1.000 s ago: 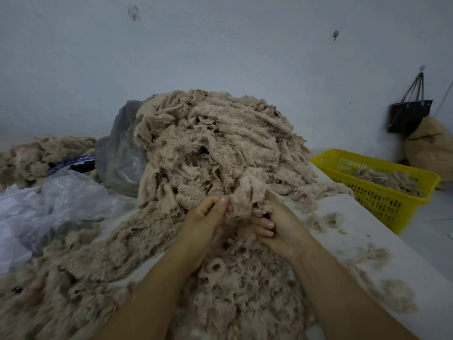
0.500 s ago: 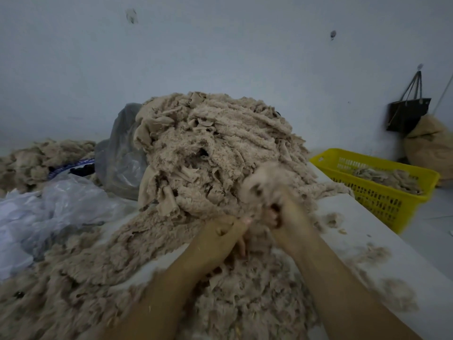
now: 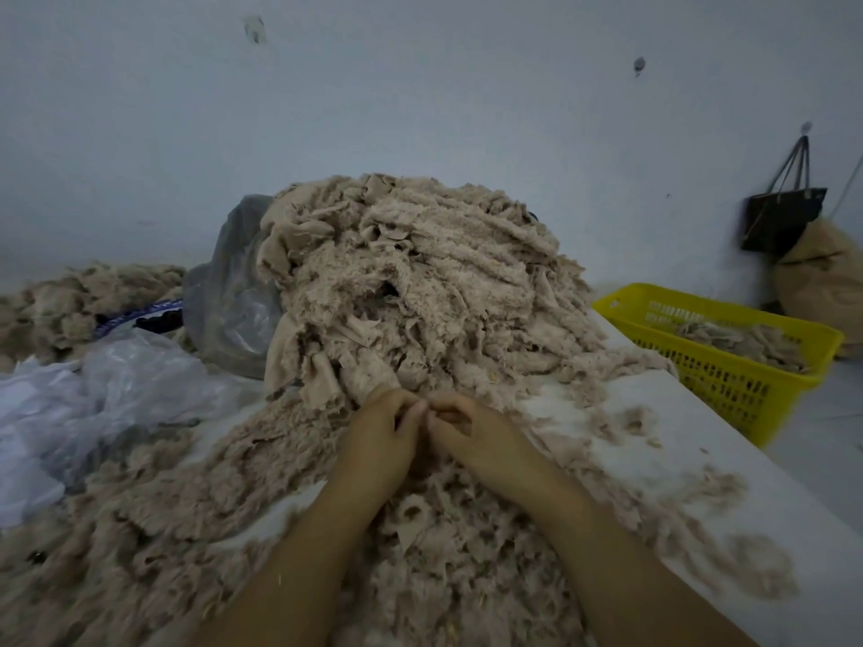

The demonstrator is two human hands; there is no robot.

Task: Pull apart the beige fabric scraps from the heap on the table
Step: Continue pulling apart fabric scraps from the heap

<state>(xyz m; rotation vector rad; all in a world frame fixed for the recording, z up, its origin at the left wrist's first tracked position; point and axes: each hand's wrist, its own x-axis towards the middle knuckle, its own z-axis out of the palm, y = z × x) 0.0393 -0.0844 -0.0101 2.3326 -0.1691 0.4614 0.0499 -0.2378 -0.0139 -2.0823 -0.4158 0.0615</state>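
Observation:
A tall heap of beige fleecy fabric scraps (image 3: 420, 282) rises in the middle of the white table (image 3: 691, 459). Looser, pulled-apart scraps (image 3: 467, 576) lie spread in front of it and around my forearms. My left hand (image 3: 380, 436) and my right hand (image 3: 476, 434) meet fingertip to fingertip at the foot of the heap. Both have curled fingers, and they seem to pinch a small bit of scrap between them. The bit itself is mostly hidden by the fingers.
A yellow plastic basket (image 3: 728, 366) with some scraps stands off the table's right edge. Crumpled clear plastic bags (image 3: 93, 403) lie at the left, a grey bag (image 3: 233, 291) behind the heap. A dark handbag (image 3: 784, 217) hangs on the wall above a stuffed beige sack (image 3: 822, 277).
My right hand lifted a clump off the heap, then came back down. Both hands now meet low at the heap's foot, fingertips together.

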